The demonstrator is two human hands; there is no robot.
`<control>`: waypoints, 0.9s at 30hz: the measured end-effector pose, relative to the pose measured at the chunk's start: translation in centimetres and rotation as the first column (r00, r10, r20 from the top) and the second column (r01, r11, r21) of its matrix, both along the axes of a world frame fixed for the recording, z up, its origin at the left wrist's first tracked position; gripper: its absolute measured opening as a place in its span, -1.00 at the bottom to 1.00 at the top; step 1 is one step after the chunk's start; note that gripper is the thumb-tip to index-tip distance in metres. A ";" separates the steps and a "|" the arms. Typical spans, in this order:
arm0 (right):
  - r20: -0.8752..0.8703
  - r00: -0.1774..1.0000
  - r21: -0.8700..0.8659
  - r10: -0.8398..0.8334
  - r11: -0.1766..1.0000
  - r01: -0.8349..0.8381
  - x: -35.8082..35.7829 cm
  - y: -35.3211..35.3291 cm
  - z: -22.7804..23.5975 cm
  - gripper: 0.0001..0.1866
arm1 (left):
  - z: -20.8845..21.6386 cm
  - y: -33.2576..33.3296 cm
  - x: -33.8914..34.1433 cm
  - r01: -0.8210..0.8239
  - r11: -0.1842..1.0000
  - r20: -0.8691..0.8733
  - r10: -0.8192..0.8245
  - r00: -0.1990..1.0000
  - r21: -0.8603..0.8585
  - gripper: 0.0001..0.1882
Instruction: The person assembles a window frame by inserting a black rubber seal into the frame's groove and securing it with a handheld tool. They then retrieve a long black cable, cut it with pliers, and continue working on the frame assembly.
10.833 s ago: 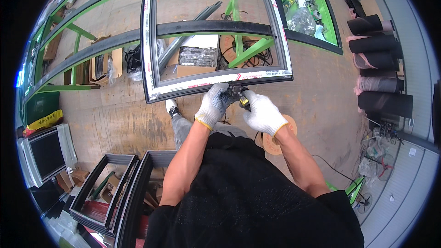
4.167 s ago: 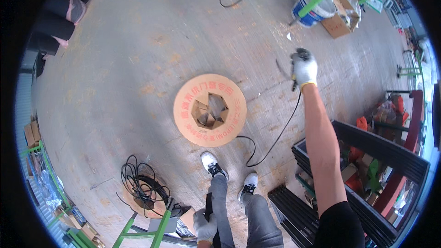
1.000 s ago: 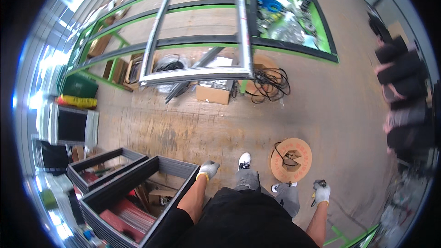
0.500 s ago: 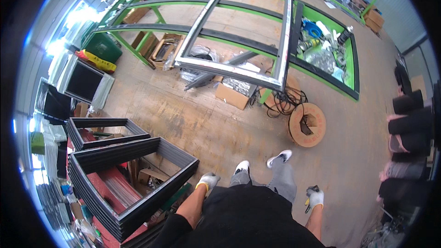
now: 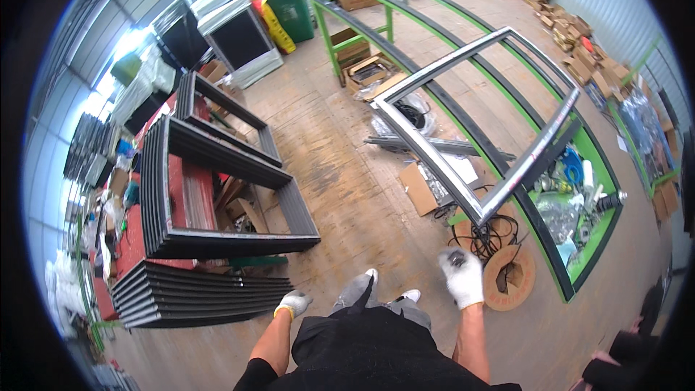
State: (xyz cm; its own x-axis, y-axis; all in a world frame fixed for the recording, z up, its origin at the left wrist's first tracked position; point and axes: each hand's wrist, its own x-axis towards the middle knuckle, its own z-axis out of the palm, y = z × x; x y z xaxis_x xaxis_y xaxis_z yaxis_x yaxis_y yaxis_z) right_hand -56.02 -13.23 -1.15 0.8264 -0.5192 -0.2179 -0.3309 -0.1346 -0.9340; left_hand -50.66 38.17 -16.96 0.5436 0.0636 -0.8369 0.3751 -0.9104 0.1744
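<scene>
Workshop floor (image 5: 326,166), scuffed: black frames (image 5: 206,297) at ten o'clock, beside the loosely curled left hand (image 5: 293,304), contents uncertain. Right hand (image 5: 462,275) at two o'clock gripped a dark tool (image 5: 456,255), blurred. Cord loops (image 5: 483,239), below the window frame (image 5: 432,163) at one o'clock, could have snagged a careless foot; a bump could have shifted that frame.

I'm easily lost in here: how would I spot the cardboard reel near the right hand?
Find the green bench with black rails, then the cluttered tray at its right end. Left of that, in view beside the gloved right hand, sits the cardboard reel. Its face is mostly bare; the neighbouring reel lies under tangled black cable.
</scene>
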 end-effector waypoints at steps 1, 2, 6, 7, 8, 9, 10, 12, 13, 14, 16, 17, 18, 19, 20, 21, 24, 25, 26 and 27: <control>0.096 0.995 -0.002 -0.013 1.000 0.014 1.9 -0.2 2.1 -0.84 | 0.7 0.2 -0.8 -0.061 0.997 -0.064 0.063 0.996 0.042 -0.43; 0.087 0.996 -0.087 -0.005 0.996 0.013 3.8 -0.8 4.1 -0.81 | 1.3 0.4 -1.2 -0.169 0.986 -0.078 0.168 0.983 0.003 -0.51; 0.055 0.998 -0.581 -0.007 0.813 0.038 12.3 -3.1 8.8 -0.59 | 2.0 0.8 1.1 -0.422 0.900 -0.126 0.408 0.904 -0.112 -0.70; 0.068 0.997 -0.620 -0.024 0.782 0.061 13.9 -3.6 9.0 -0.56 | 1.7 1.0 2.4 -0.438 0.889 -0.128 0.423 0.897 -0.133 -0.72; -0.063 0.997 -0.650 -0.034 0.760 -0.015 15.2 -4.3 9.1 -0.55 | 1.1 1.0 4.3 -0.474 0.864 -0.096 0.464 0.880 -0.171 -0.73; -0.199 0.978 -0.653 -0.056 0.752 -0.090 16.5 -4.9 9.1 -0.54 | 0.4 1.2 6.3 -0.446 0.874 -0.064 0.442 0.895 -0.192 -0.61; -0.324 0.943 -0.656 -0.082 0.738 -0.161 17.5 -5.4 8.9 -0.54 | -0.4 1.2 8.2 -0.432 0.868 -0.016 0.442 0.897 -0.244 -0.59; -0.438 0.899 -0.631 -0.014 0.717 -0.296 19.6 -6.1 8.4 -0.60 | -1.6 1.5 12.9 -0.308 0.911 0.124 0.351 0.928 -0.274 -0.53; -0.487 0.874 -0.624 -0.011 0.704 -0.339 20.4 -6.1 8.1 -0.62 | -1.9 1.6 15.2 -0.210 0.949 0.186 0.256 0.948 -0.235 -0.50; -0.494 0.870 -0.608 -0.010 0.719 -0.337 21.1 -6.0 7.9 -0.64 | -2.0 1.9 17.2 -0.190 0.945 0.177 0.241 0.954 -0.265 -0.48; -0.524 0.852 -0.630 0.016 0.665 -0.400 22.6 -5.4 7.7 -0.64 | -1.8 2.5 22.0 -0.185 0.947 0.157 0.231 0.960 -0.264 -0.44; -0.521 0.853 -0.651 0.011 0.641 -0.406 23.4 -4.9 7.7 -0.64 | -1.8 2.4 24.1 -0.231 0.938 0.171 0.279 0.945 -0.257 -0.45; -0.509 0.861 -0.661 0.011 0.636 -0.399 24.2 -4.4 7.7 -0.64 | -1.4 2.8 26.1 -0.149 0.953 0.200 0.205 0.958 -0.263 -0.46; -0.513 0.858 -0.659 0.005 0.638 -0.398 24.9 -3.9 7.8 -0.65 | -1.2 3.1 28.1 -0.066 0.962 0.236 0.130 0.963 -0.263 -0.46; -0.523 0.852 -0.648 -0.011 0.654 -0.390 25.8 -3.4 7.7 -0.65 | -1.0 3.3 29.8 -0.107 0.948 0.163 0.162 0.973 -0.299 -0.48; -0.518 0.855 -0.623 -0.008 0.688 -0.372 26.5 -2.9 7.7 -0.65 | -1.0 3.1 31.2 -0.135 0.943 0.174 0.194 0.965 -0.305 -0.49; -0.590 0.806 -0.636 -0.058 0.648 -0.419 29.2 -1.8 7.0 -0.58 | -1.7 2.0 35.5 -0.403 0.792 -0.023 0.443 0.896 -0.459 -0.71; -0.601 0.799 -0.622 -0.038 0.650 -0.437 30.0 -1.5 6.9 -0.57 | -2.3 1.3 37.3 -0.315 0.840 0.015 0.359 0.933 -0.442 -0.71; -0.630 0.774 -0.608 -0.064 0.661 -0.440 31.0 -1.0 6.8 -0.54 | -2.8 0.8 38.2 -0.367 0.782 -0.061 0.392 0.918 -0.503 -0.82; -0.601 0.796 -0.616 -0.064 0.671 -0.412 31.9 -0.4 6.9 -0.57 | -3.3 0.3 39.4 -0.427 0.733 -0.128 0.429 0.894 -0.530 -0.82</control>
State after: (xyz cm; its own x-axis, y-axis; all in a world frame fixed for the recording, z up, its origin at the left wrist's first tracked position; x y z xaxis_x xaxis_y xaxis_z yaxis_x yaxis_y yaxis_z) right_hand -24.12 -13.65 5.71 0.7754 -0.5620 -0.2879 -0.6218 -0.7590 -0.1930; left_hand -11.22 38.46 -20.25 0.5711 -0.1625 -0.8047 0.7009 -0.4138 0.5810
